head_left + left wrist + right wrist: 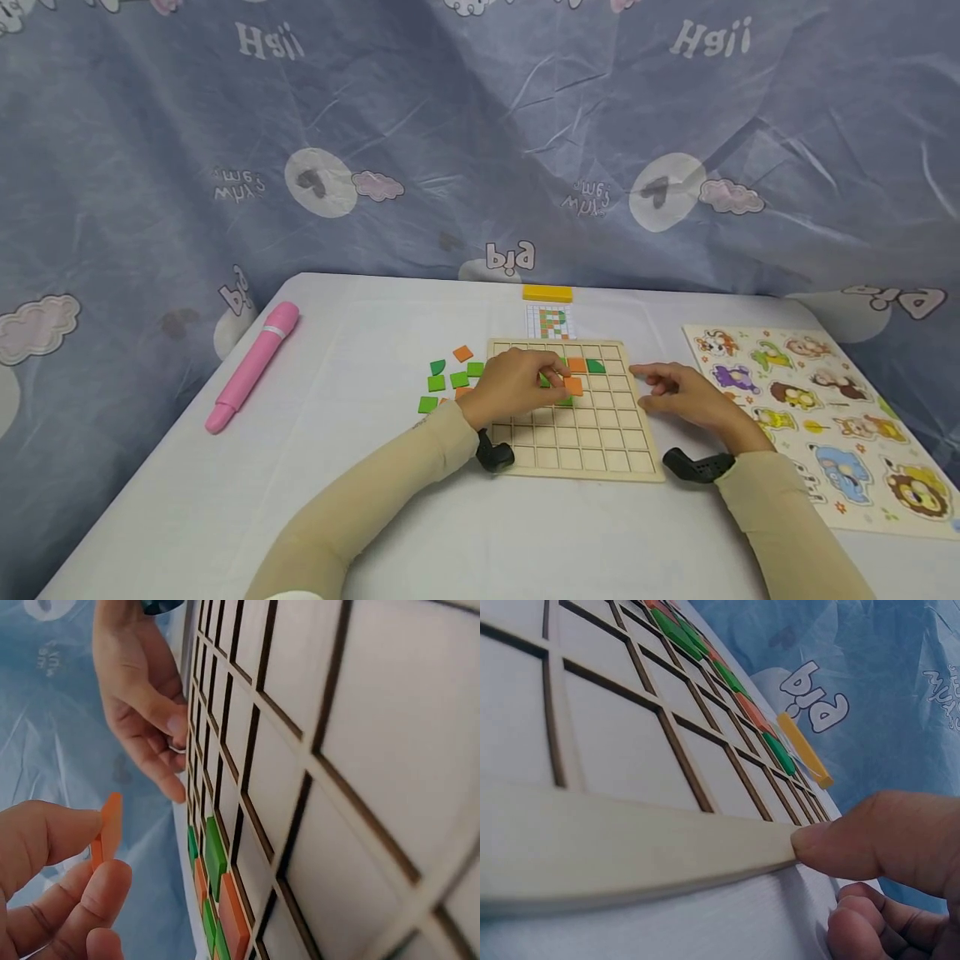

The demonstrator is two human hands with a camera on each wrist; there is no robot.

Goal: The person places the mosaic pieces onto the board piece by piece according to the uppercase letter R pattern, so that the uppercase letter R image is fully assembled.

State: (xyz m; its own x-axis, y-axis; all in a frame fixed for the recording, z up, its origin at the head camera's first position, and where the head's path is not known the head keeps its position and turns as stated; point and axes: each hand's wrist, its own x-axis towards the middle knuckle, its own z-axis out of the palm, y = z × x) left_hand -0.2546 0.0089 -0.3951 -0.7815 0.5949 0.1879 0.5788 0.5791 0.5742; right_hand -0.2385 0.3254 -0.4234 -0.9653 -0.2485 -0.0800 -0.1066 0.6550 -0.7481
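Upper left of board (600, 442) covered by left hand (517, 383), right edge blocked by right hand (688, 400); left approach cluttered by loose tiles (437, 383); near edge reachable between sleeves (390, 483).

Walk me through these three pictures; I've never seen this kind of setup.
There's no machine: a person works bare-handed. The wide picture comes from a head-worn camera, the close ones from cameras on the left and right wrists.

On the white table lie a grid board with green and orange tiles, loose tiles beside it, a pattern card, a yellow block, a pink stick and an animal picture board.

The left hand pinches an orange tile; the right hand touches the grid board's edge.
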